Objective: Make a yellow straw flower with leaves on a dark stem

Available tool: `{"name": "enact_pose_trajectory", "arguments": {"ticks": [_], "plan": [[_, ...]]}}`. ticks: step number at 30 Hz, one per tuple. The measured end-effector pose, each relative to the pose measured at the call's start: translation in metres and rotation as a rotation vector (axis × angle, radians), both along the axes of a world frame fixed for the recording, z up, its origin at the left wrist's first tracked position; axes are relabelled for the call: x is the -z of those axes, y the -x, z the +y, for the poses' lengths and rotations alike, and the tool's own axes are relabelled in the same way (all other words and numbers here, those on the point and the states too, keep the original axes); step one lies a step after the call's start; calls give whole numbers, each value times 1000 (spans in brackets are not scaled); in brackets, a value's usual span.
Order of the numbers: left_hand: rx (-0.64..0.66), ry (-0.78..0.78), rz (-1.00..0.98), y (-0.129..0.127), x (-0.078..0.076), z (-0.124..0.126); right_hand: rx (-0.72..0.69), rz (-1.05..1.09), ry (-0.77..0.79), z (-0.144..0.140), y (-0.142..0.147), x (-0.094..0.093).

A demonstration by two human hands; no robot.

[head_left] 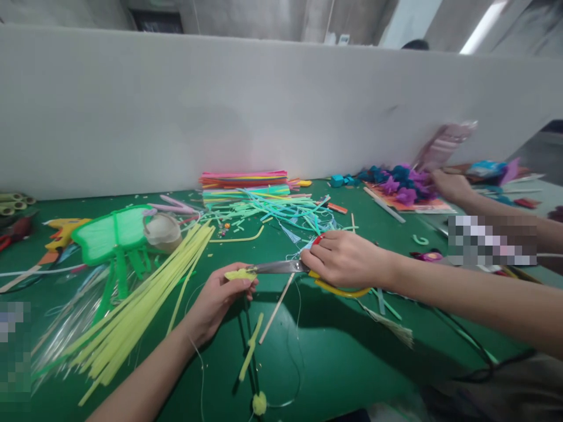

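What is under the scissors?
Under the scissors lie the green table, a pale stick and thin thread. The right hand covers the handles, hiding whatever lies beneath them.

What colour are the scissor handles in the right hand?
Yellow with a bit of red, on the scissors in the right hand; head view.

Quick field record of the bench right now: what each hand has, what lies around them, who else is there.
left hand: pinches a small yellow-green piece at the scissor tip
right hand: grips scissors by the yellow handle; blades look closed
surface: green table
left of hands: bundle of yellow-green strips, green butterfly shape
behind hands: stack of coloured sheets, loose mint strips
other person: a hand at the purple and blue flowers, far right
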State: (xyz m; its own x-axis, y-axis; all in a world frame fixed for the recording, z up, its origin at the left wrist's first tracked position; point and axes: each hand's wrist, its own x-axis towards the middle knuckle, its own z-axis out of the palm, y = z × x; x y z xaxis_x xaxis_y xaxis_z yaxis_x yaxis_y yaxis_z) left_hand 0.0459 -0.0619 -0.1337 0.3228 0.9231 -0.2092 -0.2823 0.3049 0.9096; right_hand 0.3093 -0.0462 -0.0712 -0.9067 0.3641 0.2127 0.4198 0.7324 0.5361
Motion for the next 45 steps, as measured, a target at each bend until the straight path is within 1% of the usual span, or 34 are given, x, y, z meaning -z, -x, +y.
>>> {"name": "enact_pose_trajectory", "arguments": {"ticks": [4,6,7,9,12,14,17,20,23,26,29,31,32,33,34,35,37,38,39,41,45], "plan": [[32,-31,-1,0,0,1,58,-44,76,2,-4,6],[35,-19,10,0,-1,1,120,-45,127,5,-7,8],[33,-10,17,0,-1,1,182,-31,149,6,-8,7],[30,-3,35,-1,-2,0,356,25,181,7,-9,6],[34,-47,78,-2,-3,0,611,99,248,4,-3,6],[9,-91,111,-2,-1,1,709,110,330,0,6,11],[-41,-125,148,-1,2,3,806,110,467,-3,23,22],[-62,-136,167,-1,3,4,820,90,544,0,37,29],[-76,-155,176,0,3,5,787,67,583,4,44,29],[-71,-148,165,0,2,4,765,48,607,4,44,22],[-41,-129,129,1,0,3,761,25,663,3,41,11],[-7,-127,111,1,-1,2,727,80,717,5,39,2],[11,-132,108,0,-1,1,690,156,758,6,39,-1],[29,-141,108,0,0,0,643,261,823,8,39,-5],[45,-151,111,-1,0,0,590,385,923,11,41,-8],[57,-161,115,-3,1,-1,539,509,1067,13,43,-10],[63,-165,125,-5,2,-3,472,698,1418,19,50,-12],[62,-158,134,-6,3,-4,456,748,1579,21,54,-12],[61,-146,146,-6,4,-5,453,773,1709,24,57,-11],[70,-129,167,-6,4,-7,474,781,1869,29,64,-10],[139,-174,192,-5,4,-8,504,737,2036,40,69,-8]]}}
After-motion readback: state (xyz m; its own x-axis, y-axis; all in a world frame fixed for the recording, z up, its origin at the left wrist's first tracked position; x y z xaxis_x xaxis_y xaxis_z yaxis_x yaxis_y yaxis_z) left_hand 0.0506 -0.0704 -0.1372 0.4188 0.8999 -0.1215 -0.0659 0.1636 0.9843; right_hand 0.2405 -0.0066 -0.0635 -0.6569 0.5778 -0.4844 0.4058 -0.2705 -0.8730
